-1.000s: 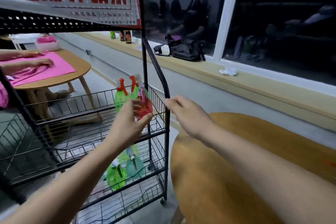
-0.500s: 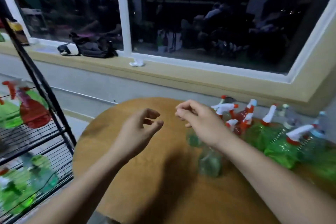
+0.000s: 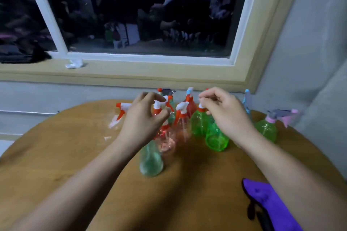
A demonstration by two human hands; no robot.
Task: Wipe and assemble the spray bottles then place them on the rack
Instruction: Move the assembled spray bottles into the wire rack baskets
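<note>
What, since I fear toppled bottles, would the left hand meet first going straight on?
Probably the white-and-orange spray head just beyond the curled fingers of the left hand, though depth is unclear.

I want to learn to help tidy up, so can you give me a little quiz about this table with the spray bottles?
1. True or false: the purple cloth lies on the wooden table.
2. The bottle furthest right, with the grey and pink spray head, is: A red, B green, C blue?
3. Fill in: the crumpled white thing lies on the window ____.

Key: 1 true; 2 B; 3 sill.
</note>
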